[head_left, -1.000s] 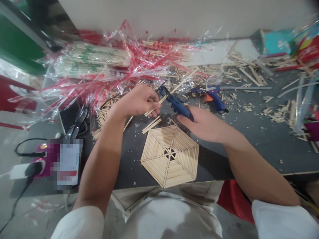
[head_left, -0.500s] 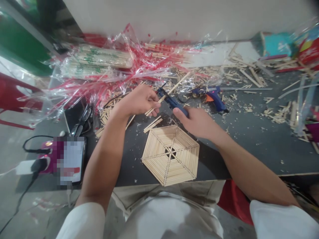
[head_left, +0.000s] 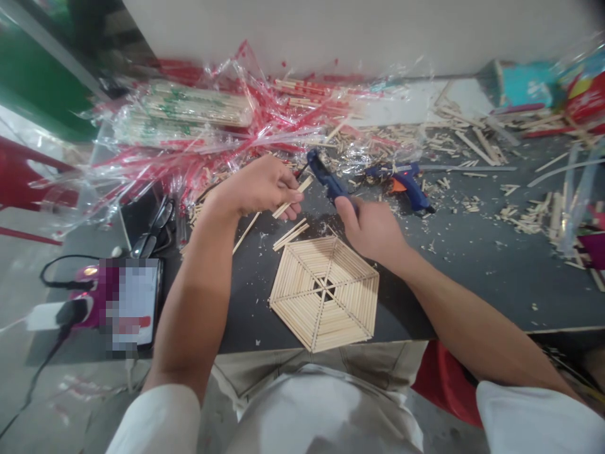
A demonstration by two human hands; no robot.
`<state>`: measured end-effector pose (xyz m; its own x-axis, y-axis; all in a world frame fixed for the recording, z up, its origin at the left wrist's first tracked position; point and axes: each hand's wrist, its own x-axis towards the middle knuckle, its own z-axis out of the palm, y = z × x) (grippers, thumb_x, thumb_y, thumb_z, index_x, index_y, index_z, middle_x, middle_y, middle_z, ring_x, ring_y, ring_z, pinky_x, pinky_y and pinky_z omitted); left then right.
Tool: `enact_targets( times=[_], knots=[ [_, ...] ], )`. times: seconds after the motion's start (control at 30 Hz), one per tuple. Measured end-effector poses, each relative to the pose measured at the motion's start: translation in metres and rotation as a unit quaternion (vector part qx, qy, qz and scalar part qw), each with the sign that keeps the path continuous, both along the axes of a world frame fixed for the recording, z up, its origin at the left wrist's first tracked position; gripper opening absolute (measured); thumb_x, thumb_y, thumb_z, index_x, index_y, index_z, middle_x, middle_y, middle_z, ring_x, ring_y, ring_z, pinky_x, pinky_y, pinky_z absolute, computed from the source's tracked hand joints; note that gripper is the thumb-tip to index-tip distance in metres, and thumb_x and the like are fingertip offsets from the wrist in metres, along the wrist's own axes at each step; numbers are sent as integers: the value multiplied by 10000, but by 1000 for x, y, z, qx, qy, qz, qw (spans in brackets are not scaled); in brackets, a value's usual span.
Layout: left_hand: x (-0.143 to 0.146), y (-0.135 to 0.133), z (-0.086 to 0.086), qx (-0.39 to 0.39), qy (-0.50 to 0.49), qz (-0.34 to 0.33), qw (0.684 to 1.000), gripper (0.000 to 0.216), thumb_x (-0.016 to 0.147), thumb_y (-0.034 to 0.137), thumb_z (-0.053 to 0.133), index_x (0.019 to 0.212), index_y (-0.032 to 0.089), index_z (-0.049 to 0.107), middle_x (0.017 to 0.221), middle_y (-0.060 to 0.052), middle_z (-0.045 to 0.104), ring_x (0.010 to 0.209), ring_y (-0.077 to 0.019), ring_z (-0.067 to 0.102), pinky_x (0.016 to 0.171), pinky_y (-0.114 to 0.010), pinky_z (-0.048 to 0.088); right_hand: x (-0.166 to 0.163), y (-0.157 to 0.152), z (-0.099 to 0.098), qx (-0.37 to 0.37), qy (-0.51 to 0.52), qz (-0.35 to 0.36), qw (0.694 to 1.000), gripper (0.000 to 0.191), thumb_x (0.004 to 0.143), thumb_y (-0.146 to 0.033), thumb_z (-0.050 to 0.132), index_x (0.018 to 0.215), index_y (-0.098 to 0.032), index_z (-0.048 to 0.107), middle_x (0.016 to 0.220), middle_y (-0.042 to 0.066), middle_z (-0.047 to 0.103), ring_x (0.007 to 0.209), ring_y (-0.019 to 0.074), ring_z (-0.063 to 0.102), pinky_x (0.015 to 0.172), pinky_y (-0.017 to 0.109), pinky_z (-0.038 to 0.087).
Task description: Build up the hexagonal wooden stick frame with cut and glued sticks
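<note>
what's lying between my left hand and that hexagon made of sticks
The head view shows a few loose short wooden sticks on the dark tabletop between your left hand and the hexagonal stick panel.

From my remote station I record a flat, dark grey tabletop (head_left: 472, 271) bearing a hexagonal panel of pale wooden sticks (head_left: 331, 315) at its front edge, a blue plastic glue gun (head_left: 413, 191) with orange trigger, and scattered pale wood offcuts (head_left: 524, 219).

One head-worn camera looks forward and down, past a white cloth shirt (head_left: 321, 410). The dark flat tabletop (head_left: 491, 271) lies near.
</note>
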<state>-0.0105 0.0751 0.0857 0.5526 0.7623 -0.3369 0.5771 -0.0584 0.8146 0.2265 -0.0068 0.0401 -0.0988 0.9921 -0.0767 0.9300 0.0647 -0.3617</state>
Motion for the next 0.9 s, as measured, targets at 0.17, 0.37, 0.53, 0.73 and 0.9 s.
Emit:
enact_targets(
  times=[0.17,0.37,0.53,0.73,0.9],
  knots=[
    [-9,-6,24,11,96,-12,995,188,898,315,716,813,161,784,787,-33,789,808,-203,789,806,-308,602,6,4,3,12,-30,7,999,661,1110,-640,220,858,-208,652,792,157,709,741,291,654,665,377,361],
    [-19,-5,39,64,259,-46,963,234,857,304,659,768,147,808,749,-31,787,787,-180,731,801,-288,521,5,-2,14,-30,-130,-1,991,631,1097,-632,323,1034,-147,721,956,211,767,858,340,721,701,394,439],
    [-11,-2,26,53,283,-69,955,164,787,279,668,722,186,787,749,-23,793,770,-184,714,728,-273,481,8,-15,20,-83,-203,-9,976,649,1116,-582,345,1172,-55,721,1127,289,752,1016,408,750,788,446,528],
    [2,-3,1,78,275,-84,955,147,735,152,681,601,207,705,630,-33,725,694,-209,681,721,-320,480,16,-21,13,-59,-227,46,971,745,992,-701,598,1233,-4,708,1225,376,697,1135,512,696,878,564,563],
    [-3,-2,-2,95,269,-87,955,152,774,182,693,624,197,715,688,-51,767,657,-200,673,695,-317,467,20,-10,19,7,-195,90,977,471,991,-586,650,1070,-137,766,1060,229,751,1024,403,716,832,500,561]
  ],
)
